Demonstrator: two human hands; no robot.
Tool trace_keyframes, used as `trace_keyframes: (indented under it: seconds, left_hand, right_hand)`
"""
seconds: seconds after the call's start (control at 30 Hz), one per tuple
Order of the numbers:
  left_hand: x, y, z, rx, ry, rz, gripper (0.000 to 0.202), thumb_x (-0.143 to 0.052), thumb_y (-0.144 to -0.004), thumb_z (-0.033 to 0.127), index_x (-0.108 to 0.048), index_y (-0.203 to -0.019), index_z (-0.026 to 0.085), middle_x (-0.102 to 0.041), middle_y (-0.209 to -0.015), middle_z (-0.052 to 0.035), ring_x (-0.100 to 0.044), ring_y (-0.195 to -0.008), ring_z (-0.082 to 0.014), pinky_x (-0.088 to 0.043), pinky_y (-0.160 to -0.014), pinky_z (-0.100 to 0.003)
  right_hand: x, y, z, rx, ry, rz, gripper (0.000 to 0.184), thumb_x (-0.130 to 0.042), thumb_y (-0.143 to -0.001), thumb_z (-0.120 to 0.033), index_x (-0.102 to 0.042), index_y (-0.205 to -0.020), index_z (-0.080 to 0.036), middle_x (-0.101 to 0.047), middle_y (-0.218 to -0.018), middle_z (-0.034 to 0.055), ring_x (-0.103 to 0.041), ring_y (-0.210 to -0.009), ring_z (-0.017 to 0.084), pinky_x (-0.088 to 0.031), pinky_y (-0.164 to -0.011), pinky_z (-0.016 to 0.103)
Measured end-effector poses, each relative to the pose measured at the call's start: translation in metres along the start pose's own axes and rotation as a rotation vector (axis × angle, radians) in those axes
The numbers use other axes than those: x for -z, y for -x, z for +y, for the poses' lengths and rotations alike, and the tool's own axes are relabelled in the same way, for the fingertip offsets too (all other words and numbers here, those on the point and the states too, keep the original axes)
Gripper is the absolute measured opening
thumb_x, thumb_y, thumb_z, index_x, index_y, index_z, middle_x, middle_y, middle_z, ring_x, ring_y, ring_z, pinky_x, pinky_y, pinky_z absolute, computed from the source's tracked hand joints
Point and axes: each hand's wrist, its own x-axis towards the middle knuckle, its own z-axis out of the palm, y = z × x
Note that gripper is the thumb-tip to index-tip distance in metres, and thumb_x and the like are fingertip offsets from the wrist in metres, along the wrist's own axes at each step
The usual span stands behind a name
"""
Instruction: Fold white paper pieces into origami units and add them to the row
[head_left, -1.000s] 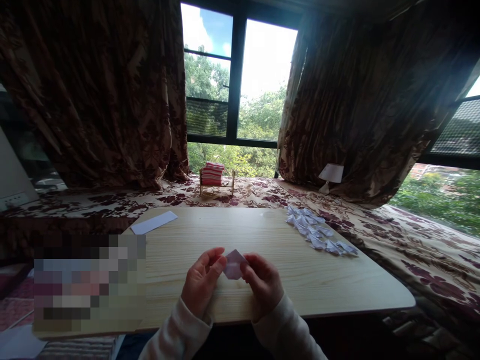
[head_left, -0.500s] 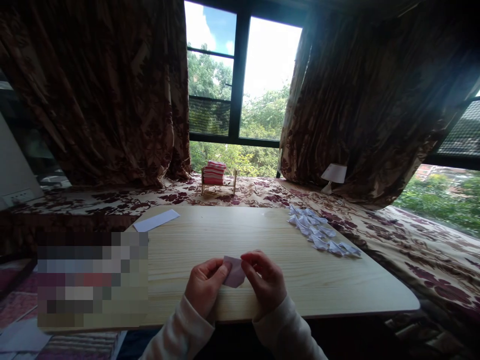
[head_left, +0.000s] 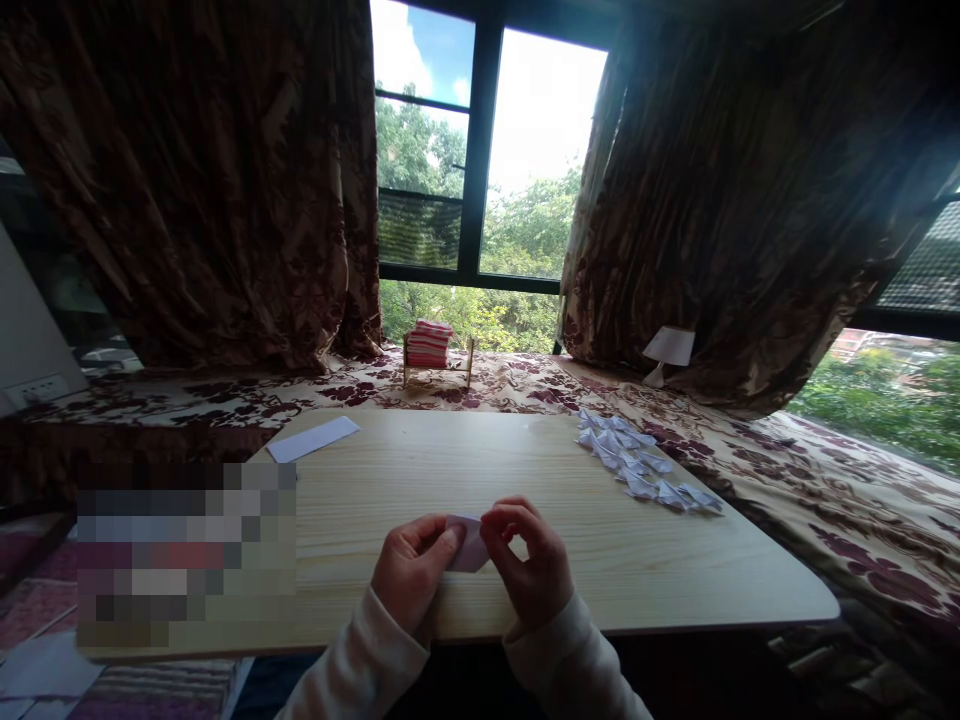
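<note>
A small folded piece of white paper [head_left: 468,548] is held up between my two hands, above the table's near edge. My left hand [head_left: 411,568] pinches its left side, thumb on top. On the other side, the thumb and index finger of my right hand [head_left: 531,560] are closed at the paper's upper right edge. Several folded white paper pieces [head_left: 634,460] lie in rows at the table's right side. A flat stack of white paper strips [head_left: 313,440] rests at the far left.
The light wood table [head_left: 525,450] has rounded corners. Behind it, a ledge with flowered cloth [head_left: 517,380] bears a small rack of pink striped cloths [head_left: 429,345] and a little white lamp [head_left: 670,348]. A blurred patch [head_left: 187,560] hides the table's left part.
My right thumb has moved up to meet the index finger at the paper's right edge. The paper has tilted slightly. My left hand stays nearly still.
</note>
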Motion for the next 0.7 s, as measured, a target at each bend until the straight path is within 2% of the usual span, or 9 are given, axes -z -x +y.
trace_keyframes:
  seconds: [0.17, 0.33, 0.47, 0.7]
  left_hand:
    - [-0.0005, 0.0003, 0.0013, -0.019, -0.031, -0.003, 0.020, -0.062, -0.074, 0.028, -0.072, -0.083, 0.014, -0.069, -0.065, -0.0028, -0.057, -0.062, -0.0144, -0.043, -0.057, -0.021]
    - [-0.0005, -0.0006, 0.0013, -0.035, -0.067, -0.004, 0.018, -0.060, -0.075, 0.026, -0.073, -0.081, 0.015, -0.069, -0.064, -0.0022, -0.056, -0.062, -0.0142, -0.042, -0.058, -0.021]
    - [-0.0001, 0.0000, 0.0013, -0.046, -0.087, 0.010, 0.017, -0.060, -0.075, 0.025, -0.073, -0.080, 0.016, -0.069, -0.066, -0.0011, -0.056, -0.067, -0.0145, -0.042, -0.061, -0.020]
    - [0.0009, 0.0003, -0.0012, -0.030, -0.077, 0.014, 0.021, -0.058, -0.077, 0.030, -0.072, -0.078, 0.015, -0.065, -0.063, -0.0004, -0.053, -0.064, -0.0132, -0.040, -0.059, -0.021]
  right_hand:
    - [-0.0012, 0.0003, 0.0000, 0.012, 0.030, -0.005, 0.016, -0.056, -0.072, -0.008, -0.062, -0.082, -0.019, -0.057, -0.074, 0.0021, -0.053, -0.062, 0.013, -0.044, -0.053, 0.025]
    - [-0.0012, 0.0001, -0.0028, 0.082, 0.057, -0.006, 0.014, -0.053, -0.074, -0.009, -0.063, -0.077, -0.019, -0.056, -0.070, 0.0014, -0.051, -0.060, 0.013, -0.044, -0.053, 0.025]
    - [-0.0009, 0.0012, -0.0040, 0.117, 0.075, -0.032, 0.018, -0.053, -0.076, -0.009, -0.065, -0.085, -0.019, -0.057, -0.073, 0.0031, -0.053, -0.064, 0.014, -0.045, -0.056, 0.026]
    - [-0.0009, 0.0041, -0.0016, 0.190, 0.216, -0.061, 0.021, -0.051, -0.080, -0.010, -0.067, -0.087, -0.022, -0.054, -0.074, 0.0038, -0.053, -0.070, 0.016, -0.046, -0.061, 0.029]
